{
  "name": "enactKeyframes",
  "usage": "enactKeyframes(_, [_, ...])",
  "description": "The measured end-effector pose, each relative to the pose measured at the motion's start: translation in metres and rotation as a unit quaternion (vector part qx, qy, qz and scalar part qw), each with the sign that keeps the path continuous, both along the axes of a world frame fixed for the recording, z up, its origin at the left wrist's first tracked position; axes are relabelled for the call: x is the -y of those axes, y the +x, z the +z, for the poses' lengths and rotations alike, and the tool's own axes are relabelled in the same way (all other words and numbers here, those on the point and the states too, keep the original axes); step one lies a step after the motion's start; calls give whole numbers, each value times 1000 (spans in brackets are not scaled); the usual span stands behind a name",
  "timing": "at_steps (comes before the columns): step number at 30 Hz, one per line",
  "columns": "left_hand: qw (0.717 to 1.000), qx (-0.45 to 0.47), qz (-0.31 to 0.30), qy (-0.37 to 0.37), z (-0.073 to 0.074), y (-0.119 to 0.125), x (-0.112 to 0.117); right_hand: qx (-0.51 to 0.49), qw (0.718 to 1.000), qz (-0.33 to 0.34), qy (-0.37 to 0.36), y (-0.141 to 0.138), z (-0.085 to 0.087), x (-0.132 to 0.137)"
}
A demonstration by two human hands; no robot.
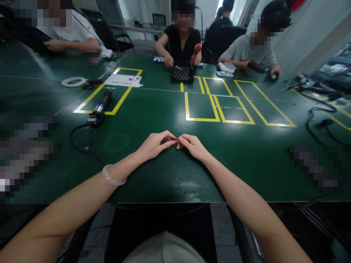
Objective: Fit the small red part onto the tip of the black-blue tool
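Above the green table (153,175), my two hands meet at their fingertips, near the middle of the view. The thumb and fingers of my left hand (153,145) pinch one end of a small dark and red piece (174,139). My right hand (192,145) has its fingers closed at the other end, where a speck of orange-red shows. The piece is too small, and too much covered by the fingers, to tell its kind.
Left lies a black cylindrical tool (103,101) with a cable. A white paper (123,80) and a white coil (73,82) sit beyond it. Yellow tape (203,119) marks the table. Opposite, a person handles a black tray (182,73); another holds a power tool (256,66).
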State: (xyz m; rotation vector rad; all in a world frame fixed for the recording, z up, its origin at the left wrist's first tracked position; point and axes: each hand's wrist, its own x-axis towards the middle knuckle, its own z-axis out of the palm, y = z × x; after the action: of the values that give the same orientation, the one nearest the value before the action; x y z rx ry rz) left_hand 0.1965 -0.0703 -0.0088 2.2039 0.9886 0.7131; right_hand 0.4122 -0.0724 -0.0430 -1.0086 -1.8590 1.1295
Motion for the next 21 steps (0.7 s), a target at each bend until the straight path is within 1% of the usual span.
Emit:
enactKeyframes(3, [1000,-8,3,10,1,0,0,-19,1000,-2,-15,0,0,0])
enactKeyframes(7, [999,-14,1,35,1,-1,0,-76,995,-2,-64,-2,0,0])
enactKeyframes(9, [999,-7,-4,40,1,-1,-1,-99,993,-7,-71,-3,-1,0])
enactKeyframes(14, [999,15,3,37,-2,-1,-2,-112,993,-21,-17,-6,-3,1])
enactKeyframes(18, [999,-1,-1,41,-3,-1,-1,-101,995,-16,7,-6,-4,2])
enactKeyframes(21, [997,-23,13,70,0,-7,-8,-90,996,-21,10,-4,-5,2])
